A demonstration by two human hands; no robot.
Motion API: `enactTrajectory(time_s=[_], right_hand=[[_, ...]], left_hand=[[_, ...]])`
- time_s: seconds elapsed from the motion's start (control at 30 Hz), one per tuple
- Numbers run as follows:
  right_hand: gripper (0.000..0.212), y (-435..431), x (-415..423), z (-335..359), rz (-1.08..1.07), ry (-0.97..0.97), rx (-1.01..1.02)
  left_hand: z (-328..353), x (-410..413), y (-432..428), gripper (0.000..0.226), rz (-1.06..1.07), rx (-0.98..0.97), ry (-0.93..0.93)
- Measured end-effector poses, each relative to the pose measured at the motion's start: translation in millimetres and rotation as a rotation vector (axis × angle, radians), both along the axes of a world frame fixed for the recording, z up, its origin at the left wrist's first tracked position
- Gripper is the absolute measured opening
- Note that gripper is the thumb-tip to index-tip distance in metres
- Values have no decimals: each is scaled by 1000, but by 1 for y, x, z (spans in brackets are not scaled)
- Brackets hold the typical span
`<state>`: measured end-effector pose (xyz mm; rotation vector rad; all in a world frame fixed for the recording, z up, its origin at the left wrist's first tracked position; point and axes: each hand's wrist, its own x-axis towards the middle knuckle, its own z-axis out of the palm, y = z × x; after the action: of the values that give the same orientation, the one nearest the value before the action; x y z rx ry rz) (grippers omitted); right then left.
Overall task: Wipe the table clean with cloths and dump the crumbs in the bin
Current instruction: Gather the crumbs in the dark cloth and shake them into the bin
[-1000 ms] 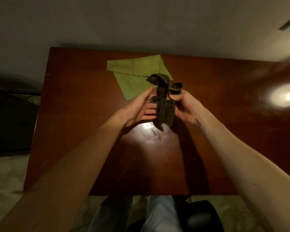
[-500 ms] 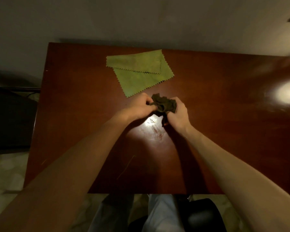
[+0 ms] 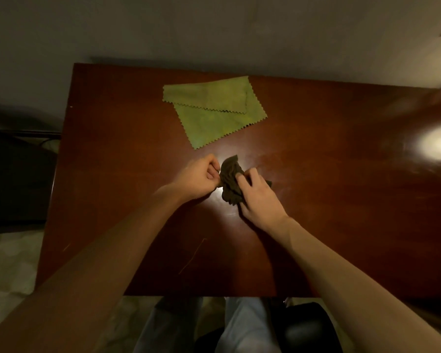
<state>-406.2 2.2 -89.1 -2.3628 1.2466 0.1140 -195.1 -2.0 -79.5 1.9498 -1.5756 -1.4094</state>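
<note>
No readable text in this dim view.

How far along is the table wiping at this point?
Done: nothing clearly; crumbs too small to see. In hand: left hand and right hand hold the bunched dark cloth on the table. To do: wiping, dumping; green cloth lies folded, no bin in view.

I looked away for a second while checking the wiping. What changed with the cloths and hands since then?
The dark cloth came down: it hung raised between both hands, and now lies crumpled on the table. The right hand holds it from above; the left hand pinches its left edge. The green cloth stayed folded at the far side.
</note>
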Motion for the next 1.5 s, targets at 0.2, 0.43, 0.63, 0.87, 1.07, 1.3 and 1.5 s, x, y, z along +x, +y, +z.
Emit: enactTrajectory(time_s=[0.2,0.43,0.63,0.87,1.07,1.3,1.5], right_hand=[[70,7,-4,4,32,27,11],[64,0,14,-1,32,116,-27],[60,-3,23,-3,57,174,-49],[57,-16,45,2,139,342,-42],[49,-31,62,10,-183,168,26],[32,-91,50,49,-1069,-933,927],[20,-115,45,62,-1181,-1409,1139]], left_hand=[[3,1,5,17,-92,-66,-53],[-6,6,6,13,-249,-181,-196],[-5,13,0,26,-251,-120,-154],[-14,33,-2,30,147,-168,-231],[-8,46,1,35,182,-136,-253],[6,27,-16,18,441,29,222],[36,2,-44,55,481,538,894]])
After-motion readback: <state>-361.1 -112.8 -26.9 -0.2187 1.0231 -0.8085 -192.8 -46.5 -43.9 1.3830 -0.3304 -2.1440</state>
